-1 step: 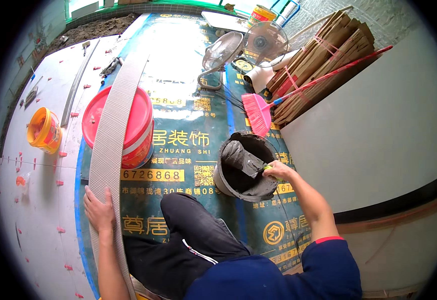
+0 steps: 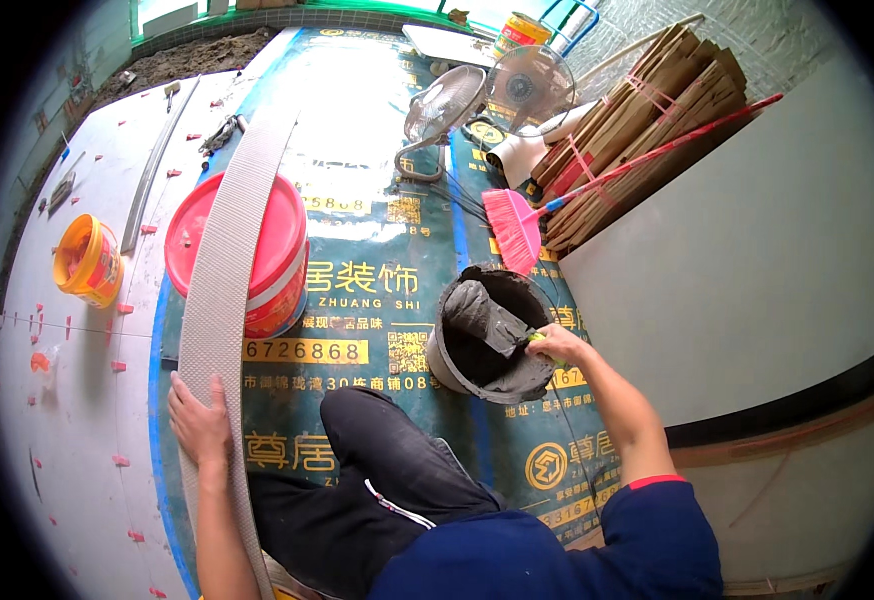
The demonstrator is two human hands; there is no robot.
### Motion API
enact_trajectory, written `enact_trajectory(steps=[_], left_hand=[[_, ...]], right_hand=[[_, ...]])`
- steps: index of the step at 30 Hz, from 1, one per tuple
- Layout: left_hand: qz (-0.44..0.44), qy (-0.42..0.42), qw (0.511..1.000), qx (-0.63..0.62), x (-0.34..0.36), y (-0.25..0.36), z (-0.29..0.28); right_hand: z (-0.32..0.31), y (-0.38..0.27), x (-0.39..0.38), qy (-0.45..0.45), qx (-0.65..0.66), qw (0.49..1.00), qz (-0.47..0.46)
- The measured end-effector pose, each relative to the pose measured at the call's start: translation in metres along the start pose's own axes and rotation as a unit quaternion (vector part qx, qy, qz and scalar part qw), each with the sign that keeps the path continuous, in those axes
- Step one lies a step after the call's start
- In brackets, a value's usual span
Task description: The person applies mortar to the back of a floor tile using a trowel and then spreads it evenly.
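My left hand (image 2: pixel 198 418) grips a long beige strip with a textured face (image 2: pixel 227 235) by its edge; the strip lies across the lid of a red bucket (image 2: pixel 189 215) and runs toward my lap. My right hand (image 2: pixel 555 343) is closed on the green handle of a trowel (image 2: pixel 502 328), its blade coated in grey paste. The trowel is inside a dark bucket (image 2: pixel 441 355) with grey paste on its walls, right of my bent knee (image 2: pixel 372 425).
A yellow bucket (image 2: pixel 102 275) stands on pale tiles (image 2: pixel 77 400) with red clips at left. A pink broom (image 2: pixel 512 225), two fans (image 2: pixel 437 110) and stacked cardboard (image 2: pixel 657 110) are ahead. A large grey panel (image 2: pixel 737 250) fills the right. Green printed sheeting (image 2: pixel 337 310) covers the floor.
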State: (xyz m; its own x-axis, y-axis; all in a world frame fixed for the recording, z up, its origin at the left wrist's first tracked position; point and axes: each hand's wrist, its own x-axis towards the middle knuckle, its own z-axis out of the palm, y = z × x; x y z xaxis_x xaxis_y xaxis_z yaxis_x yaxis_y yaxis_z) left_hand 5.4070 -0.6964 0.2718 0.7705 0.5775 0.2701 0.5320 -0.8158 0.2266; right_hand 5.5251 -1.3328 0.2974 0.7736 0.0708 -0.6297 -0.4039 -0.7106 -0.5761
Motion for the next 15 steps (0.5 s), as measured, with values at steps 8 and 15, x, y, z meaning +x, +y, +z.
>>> enact_trajectory(steps=[8,15], left_hand=[[-0.006,-0.022,1.000,-0.013,0.001,0.004,-0.002],[-0.010,-0.054,0.998,-0.015,0.003,0.003,-0.011]], right_hand=[[0.042,-0.004,-0.058,0.086,0.206,0.973,0.050],[0.058,-0.049,-0.081,0.121,0.232,0.965,0.005]])
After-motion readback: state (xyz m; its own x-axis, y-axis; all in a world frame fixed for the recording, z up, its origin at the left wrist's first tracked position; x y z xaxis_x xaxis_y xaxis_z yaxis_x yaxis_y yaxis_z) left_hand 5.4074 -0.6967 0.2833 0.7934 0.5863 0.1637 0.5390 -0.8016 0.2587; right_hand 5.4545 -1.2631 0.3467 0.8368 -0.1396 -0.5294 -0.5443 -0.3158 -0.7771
